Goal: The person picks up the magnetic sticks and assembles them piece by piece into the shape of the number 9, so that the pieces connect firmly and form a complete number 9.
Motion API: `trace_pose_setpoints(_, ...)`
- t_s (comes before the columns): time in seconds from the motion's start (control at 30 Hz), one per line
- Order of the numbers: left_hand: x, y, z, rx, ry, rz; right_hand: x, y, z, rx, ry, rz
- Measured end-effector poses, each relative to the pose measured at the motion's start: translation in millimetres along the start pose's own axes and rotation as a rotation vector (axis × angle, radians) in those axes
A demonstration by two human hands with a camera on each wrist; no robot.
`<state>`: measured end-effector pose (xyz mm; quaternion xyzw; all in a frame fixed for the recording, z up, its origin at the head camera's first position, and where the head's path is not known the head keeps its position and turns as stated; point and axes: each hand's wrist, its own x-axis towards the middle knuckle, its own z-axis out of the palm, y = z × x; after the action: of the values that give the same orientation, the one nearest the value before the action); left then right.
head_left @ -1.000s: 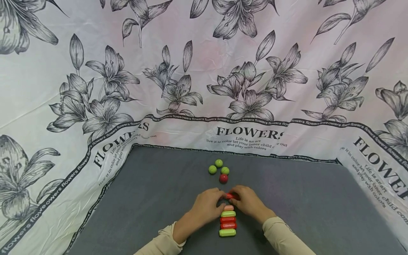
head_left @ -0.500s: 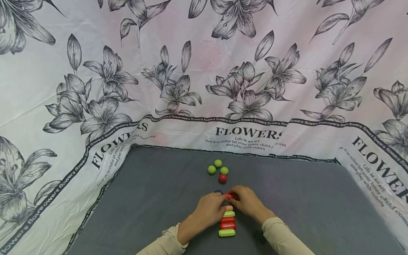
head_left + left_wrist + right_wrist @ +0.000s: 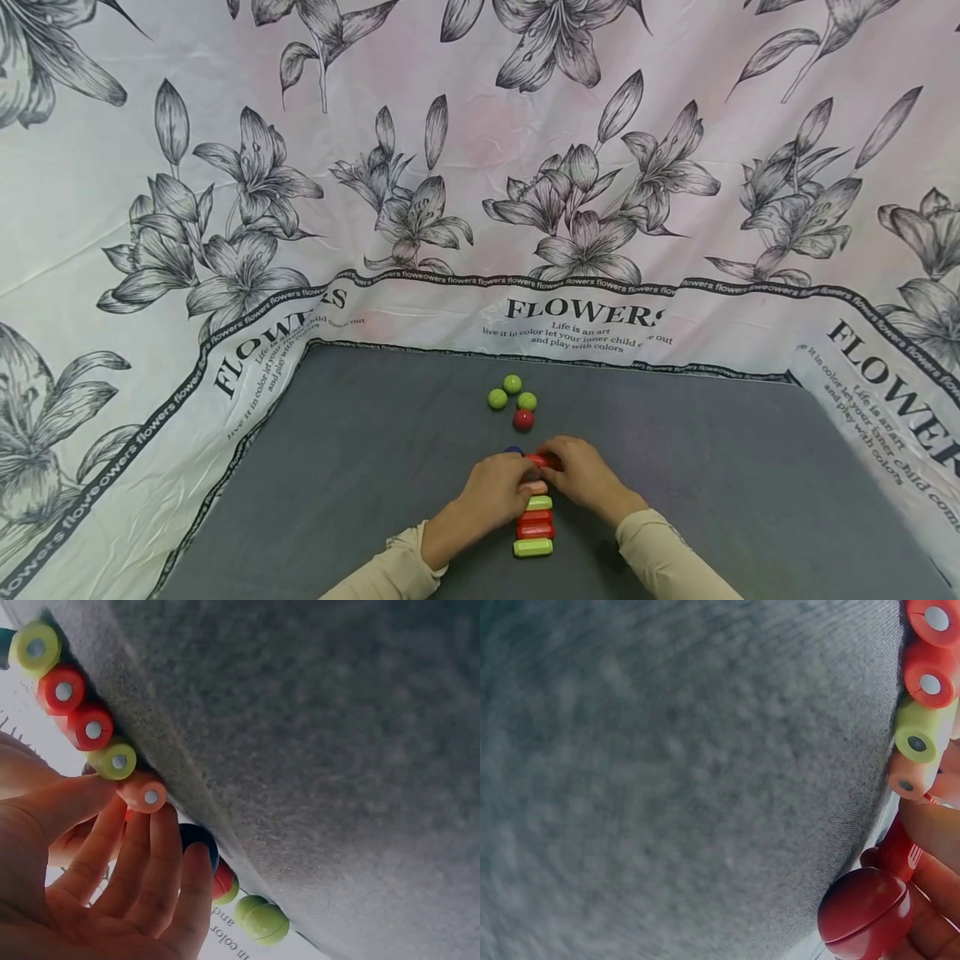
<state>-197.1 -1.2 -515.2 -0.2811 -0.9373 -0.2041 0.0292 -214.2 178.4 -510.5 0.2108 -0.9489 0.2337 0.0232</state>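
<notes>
My right hand [image 3: 588, 475] pinches a short red rod [image 3: 900, 851] between thumb and fingers; a large red ball [image 3: 864, 913] shows against those fingers in the right wrist view, but whether it is joined to the rod is unclear. Opposite, my left hand [image 3: 491, 492] has its fingertips at the rod's left end, with a bit of red between thumb and fingers. Just in front lies the orange rod [image 3: 144, 793], heading a row with a lime rod [image 3: 538, 503], two red rods [image 3: 536, 530] and another lime rod [image 3: 533, 547]. Their ends carry grey discs.
A dark blue ball [image 3: 201, 844] lies just beyond the left fingers. Farther back are another red ball [image 3: 523, 420] and three lime balls [image 3: 497, 399] on the grey tabletop [image 3: 675, 467]. A flower-printed cloth [image 3: 585, 325] borders the table's back and sides.
The left hand has shifted slightly right and nearer the red rod, exposing the blue ball behind it. The right hand keeps its grip almost unmoved. The row of rods is unchanged.
</notes>
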Motion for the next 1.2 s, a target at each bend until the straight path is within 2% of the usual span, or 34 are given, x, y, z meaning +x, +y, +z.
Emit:
trace_pose_setpoints(0.2, 3.0, -0.7, -2.3, -0.067, -0.026, -0.056, 2.6, 1, -1, 0.000, -0.007, -0.014)
trace_pose_setpoints(0.47, 4.2, 1.4, -2.9, -0.120, -0.001, -0.077, 6.4, 2, -1, -0.013, -0.011, -0.071)
trace_pose_setpoints(0.9, 1.6, 1.0, -1.5, -0.076, 0.037, -0.077, 10.1, -2, -1, -0.031, -0.012, -0.061)
trace_pose_setpoints(1.07, 0.9, -0.6, -3.7, -0.105, 0.035, -0.093, 10.2, -2, 0, -0.024, -0.009, -0.051)
trace_pose_setpoints(1.2, -0.2, -4.3, -6.2, -0.127, 0.065, -0.108, 10.6, -2, 1, -0.013, -0.005, -0.040)
